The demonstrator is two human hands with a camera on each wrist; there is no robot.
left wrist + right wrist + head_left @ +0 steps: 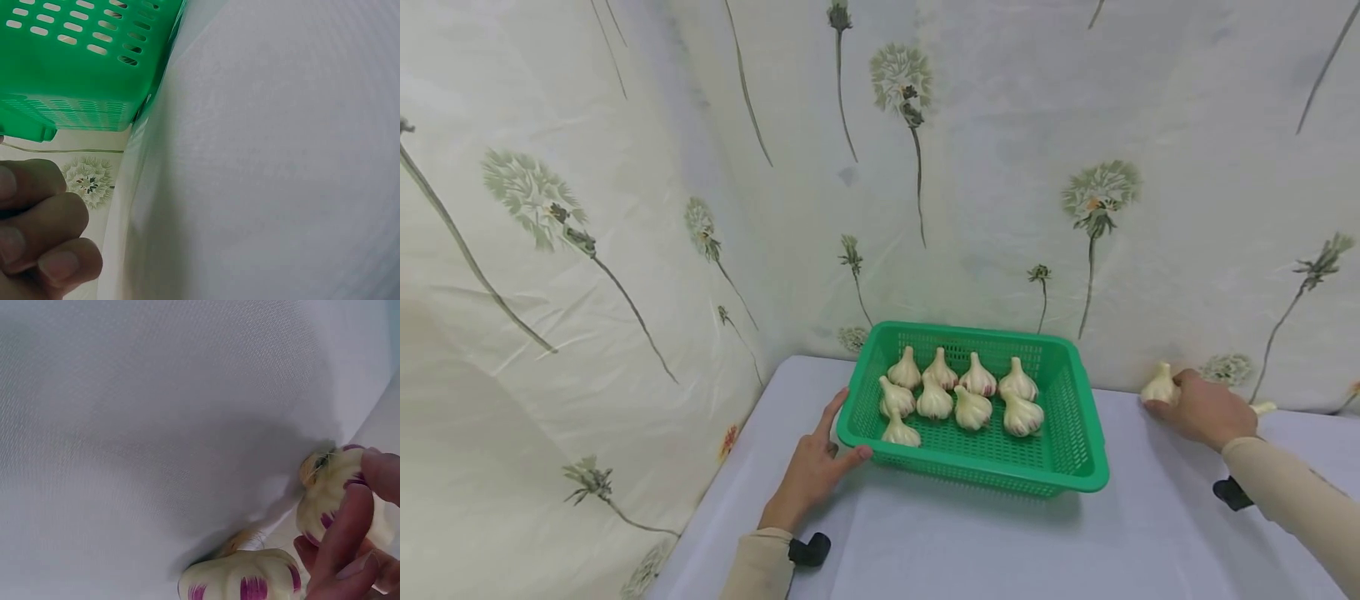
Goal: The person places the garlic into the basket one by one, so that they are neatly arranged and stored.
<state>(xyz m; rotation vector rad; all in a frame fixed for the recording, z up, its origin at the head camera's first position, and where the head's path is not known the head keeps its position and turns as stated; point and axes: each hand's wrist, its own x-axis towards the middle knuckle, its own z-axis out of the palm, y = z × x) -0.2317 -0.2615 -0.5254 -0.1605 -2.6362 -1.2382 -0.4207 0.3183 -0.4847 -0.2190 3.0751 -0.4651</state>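
A green plastic basket (970,475) holds several white garlic bulbs (973,408) with purple streaks, grouped toward its left and back. My left hand (811,471) grips the basket's near left corner, index finger along the left rim and thumb on the front rim. In the left wrist view, its other fingers (47,228) are curled below the rim. Off to the right, by the wall, my right hand (1213,410) pinches a garlic bulb (331,500) between thumb and fingers. Another garlic bulb (242,575) lies beside that hand, mostly hidden from the head view.
A white cloth (955,550) covers the table. Pale fabric with a dandelion print (985,183) hangs behind it and along the left side. The basket's back edge stands close to the rear fabric.
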